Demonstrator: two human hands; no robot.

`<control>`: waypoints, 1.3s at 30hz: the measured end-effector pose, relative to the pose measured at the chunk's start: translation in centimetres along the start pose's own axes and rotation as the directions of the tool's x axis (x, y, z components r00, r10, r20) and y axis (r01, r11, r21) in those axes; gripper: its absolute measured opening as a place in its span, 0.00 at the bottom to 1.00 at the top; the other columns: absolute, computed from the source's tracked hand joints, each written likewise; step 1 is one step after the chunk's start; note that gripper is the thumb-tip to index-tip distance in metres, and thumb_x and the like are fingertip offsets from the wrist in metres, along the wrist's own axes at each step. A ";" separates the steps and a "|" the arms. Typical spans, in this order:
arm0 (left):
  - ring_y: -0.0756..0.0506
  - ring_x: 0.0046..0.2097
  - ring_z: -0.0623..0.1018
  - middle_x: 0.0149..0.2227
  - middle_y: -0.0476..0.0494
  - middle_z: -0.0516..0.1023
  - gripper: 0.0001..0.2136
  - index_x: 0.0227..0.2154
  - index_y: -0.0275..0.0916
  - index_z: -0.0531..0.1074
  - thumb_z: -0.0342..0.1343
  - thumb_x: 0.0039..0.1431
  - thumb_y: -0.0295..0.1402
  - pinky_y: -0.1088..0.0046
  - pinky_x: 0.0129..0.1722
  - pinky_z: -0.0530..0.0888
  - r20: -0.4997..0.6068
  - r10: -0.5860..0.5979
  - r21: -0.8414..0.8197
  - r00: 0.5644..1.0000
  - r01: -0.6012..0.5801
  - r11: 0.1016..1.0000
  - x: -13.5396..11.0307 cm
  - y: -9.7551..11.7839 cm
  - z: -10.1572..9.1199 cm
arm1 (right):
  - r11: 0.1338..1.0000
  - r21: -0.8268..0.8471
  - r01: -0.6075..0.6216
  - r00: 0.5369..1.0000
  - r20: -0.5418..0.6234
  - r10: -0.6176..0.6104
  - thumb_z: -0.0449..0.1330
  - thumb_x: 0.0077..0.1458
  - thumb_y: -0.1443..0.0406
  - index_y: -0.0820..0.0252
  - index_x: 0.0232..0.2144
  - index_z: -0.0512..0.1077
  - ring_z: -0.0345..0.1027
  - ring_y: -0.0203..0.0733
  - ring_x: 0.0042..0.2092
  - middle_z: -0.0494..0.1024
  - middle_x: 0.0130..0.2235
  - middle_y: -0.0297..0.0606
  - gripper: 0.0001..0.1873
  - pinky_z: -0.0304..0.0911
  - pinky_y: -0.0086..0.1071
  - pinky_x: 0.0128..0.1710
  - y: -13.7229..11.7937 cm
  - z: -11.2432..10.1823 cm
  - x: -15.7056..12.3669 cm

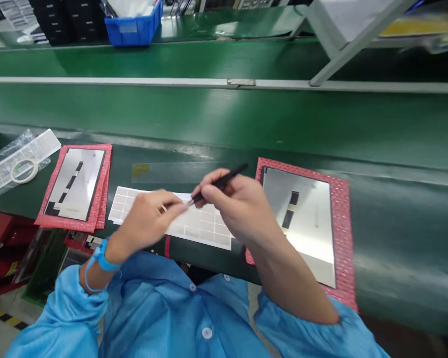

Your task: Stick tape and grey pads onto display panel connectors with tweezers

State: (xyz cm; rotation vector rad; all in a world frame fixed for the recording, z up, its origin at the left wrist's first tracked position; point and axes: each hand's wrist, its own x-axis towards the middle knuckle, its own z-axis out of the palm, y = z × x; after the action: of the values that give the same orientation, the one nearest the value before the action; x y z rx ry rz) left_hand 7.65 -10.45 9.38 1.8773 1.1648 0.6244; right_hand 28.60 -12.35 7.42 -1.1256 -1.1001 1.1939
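My right hand (239, 206) holds black tweezers (220, 183), their tip pointing left toward my left fingertips. My left hand (149, 216) rests on a white sheet of small grey stickers (203, 226) lying at the near edge of the green bench, fingers pinched by the tweezer tip. What sits between those fingers is too small to tell. A metal plate with black strips (306, 223) lies on a pink bubble sheet (341, 219) to the right. A second metal plate (77, 184) with black strips rests on stacked pink sheets (101, 199) to the left.
A tape roll (24, 170) and a clear bag with a white sheet (19, 156) lie at the far left. A green conveyor belt (224, 114) runs behind the bench. A blue bin (134, 25) and black trays (65, 20) stand beyond it. Red trays (0, 248) sit below left.
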 end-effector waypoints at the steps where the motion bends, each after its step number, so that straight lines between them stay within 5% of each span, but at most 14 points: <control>1: 0.44 0.44 0.80 0.43 0.44 0.85 0.09 0.43 0.41 0.84 0.59 0.72 0.36 0.69 0.46 0.74 -0.067 0.012 0.143 0.998 -0.003 0.990 0.9 -1.6 -1.2 | 1.000 0.026 -0.008 0.999 -0.040 0.009 0.76 0.57 0.55 0.57 0.34 0.77 0.77 0.40 0.30 0.83 0.33 0.37 0.16 0.75 0.32 0.34 0.5 0.8 1.8; 4: 0.37 0.57 0.76 0.55 0.36 0.80 0.14 0.55 0.39 0.81 0.58 0.71 0.32 0.58 0.61 0.73 -0.229 0.032 0.483 0.973 0.086 0.871 3.8 -6.5 -3.5 | 0.997 0.073 -0.023 0.995 -0.099 0.030 0.78 0.50 0.55 0.57 0.34 0.74 0.77 0.40 0.29 0.83 0.32 0.37 0.19 0.76 0.31 0.30 3.1 3.8 7.5; 9: 0.33 0.58 0.71 0.57 0.33 0.73 0.17 0.58 0.38 0.81 0.60 0.70 0.33 0.51 0.63 0.71 -0.213 0.019 0.551 0.977 0.104 0.828 5.2 -10.5 -3.4 | 0.996 -0.011 -0.090 0.990 -0.110 0.088 0.75 0.52 0.59 0.57 0.32 0.70 0.76 0.37 0.27 0.81 0.29 0.35 0.18 0.70 0.26 0.25 7.8 6.7 12.2; 18: 0.33 0.57 0.70 0.57 0.34 0.70 0.17 0.59 0.38 0.80 0.62 0.70 0.33 0.53 0.62 0.73 -0.174 0.004 0.556 0.985 0.095 0.826 4.9 -10.1 -2.9 | 0.984 -0.178 -0.029 0.987 -0.161 0.000 0.75 0.55 0.56 0.58 0.34 0.74 0.78 0.40 0.30 0.82 0.31 0.38 0.16 0.69 0.27 0.24 9.0 6.4 11.4; 29: 0.33 0.58 0.70 0.58 0.35 0.70 0.18 0.60 0.40 0.79 0.62 0.70 0.33 0.52 0.62 0.73 -0.168 -0.018 0.537 0.986 0.106 0.837 4.9 -10.2 -2.7 | 0.944 -0.264 -0.196 0.976 -0.144 0.162 0.72 0.59 0.70 0.59 0.32 0.74 0.78 0.37 0.27 0.83 0.30 0.37 0.09 0.64 0.21 0.19 7.9 6.6 12.8; 39: 0.33 0.59 0.70 0.57 0.35 0.70 0.17 0.59 0.40 0.80 0.64 0.69 0.33 0.52 0.64 0.72 -0.201 0.017 0.508 0.979 0.089 0.856 4.9 -10.8 -2.6 | 0.959 -0.211 -0.190 0.979 -0.117 0.168 0.67 0.61 0.75 0.58 0.26 0.71 0.69 0.32 0.21 0.80 0.25 0.34 0.14 0.64 0.23 0.21 7.4 7.4 13.5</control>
State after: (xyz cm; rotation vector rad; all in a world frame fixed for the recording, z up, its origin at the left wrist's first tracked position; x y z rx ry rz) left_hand 2.60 -2.56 1.65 2.2688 1.6198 0.5184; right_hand 21.20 1.76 1.31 -1.4674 -1.0931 1.1610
